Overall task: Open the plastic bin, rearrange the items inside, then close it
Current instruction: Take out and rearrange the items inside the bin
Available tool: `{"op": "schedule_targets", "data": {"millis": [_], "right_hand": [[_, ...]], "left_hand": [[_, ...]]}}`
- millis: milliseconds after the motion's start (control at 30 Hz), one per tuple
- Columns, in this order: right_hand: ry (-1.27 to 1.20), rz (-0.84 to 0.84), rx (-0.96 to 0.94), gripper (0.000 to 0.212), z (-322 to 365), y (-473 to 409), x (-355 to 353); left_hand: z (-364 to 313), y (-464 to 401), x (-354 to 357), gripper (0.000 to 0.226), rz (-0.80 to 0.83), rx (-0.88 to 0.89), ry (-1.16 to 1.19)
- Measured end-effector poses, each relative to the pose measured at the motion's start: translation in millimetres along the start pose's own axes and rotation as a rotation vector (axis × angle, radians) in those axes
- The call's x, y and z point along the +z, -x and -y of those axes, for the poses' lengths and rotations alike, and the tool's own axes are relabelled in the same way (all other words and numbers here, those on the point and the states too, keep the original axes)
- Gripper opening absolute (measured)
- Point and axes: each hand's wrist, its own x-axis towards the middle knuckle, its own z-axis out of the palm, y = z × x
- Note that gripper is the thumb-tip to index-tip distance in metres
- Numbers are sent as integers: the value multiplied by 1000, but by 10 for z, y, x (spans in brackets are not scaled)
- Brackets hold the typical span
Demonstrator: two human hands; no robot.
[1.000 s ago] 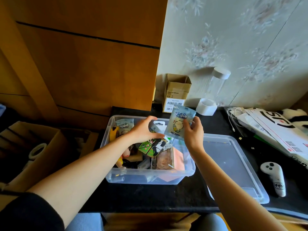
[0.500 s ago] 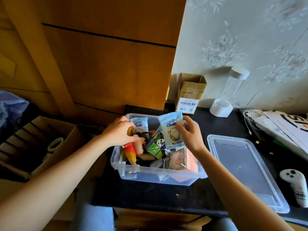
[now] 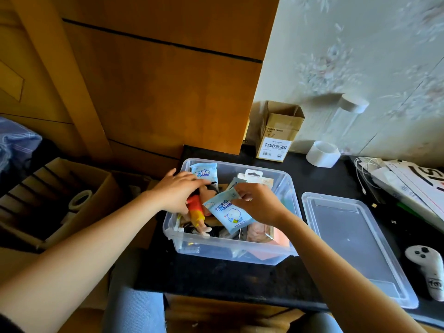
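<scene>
Bin (image 3: 230, 251) open on desk, lid (image 3: 355, 246) beside it, sorting midway.
Left hand (image 3: 176, 195) wraps the doll (image 3: 197, 215), I think; right hand (image 3: 258, 204) pinches a blue packet (image 3: 228, 215). Lay packet flat, doll alongside, all below rim.

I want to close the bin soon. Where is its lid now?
The lid lies flat on the black table, right of the open bin, with the white controller beside it.
</scene>
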Motion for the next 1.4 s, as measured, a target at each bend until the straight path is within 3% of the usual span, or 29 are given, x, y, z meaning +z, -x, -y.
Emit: {"op": "schedule_targets", "data": {"millis": [133,367,567,633,767,900,1033,1167,1300,1400], "right_hand": [[85,7,-46,23,78,-18,-37],[131,201,-93,18,190,-33,-140],[1,211,-138,11,331,-18,-149],[9,271,-140,6,374,3,-146],[284,442,-135,14,398,-20,30],[231,727,1,24,467,-184,165],[57,744,39,30,653,-388,314],[160,829,132,30,807,-538,588],[230,795,-11,37,834,-623,701],[300,898,103,20,953,-527,878]], "left_hand": [[24,-96,-59,96,-87,5,49],[38,-108,-16,87,-183,7,139],[35,-73,40,88,-77,-38,257],[23,-72,79,90,-52,-50,287],[-2,-103,86,94,50,-64,369],[-12,-137,75,84,70,-103,528],[12,-142,112,70,-29,-75,697],[-37,-72,187,54,-258,-80,868],[-55,-30,274,41,-426,-65,894],[-51,-31,290,36,-475,-25,871]]}}
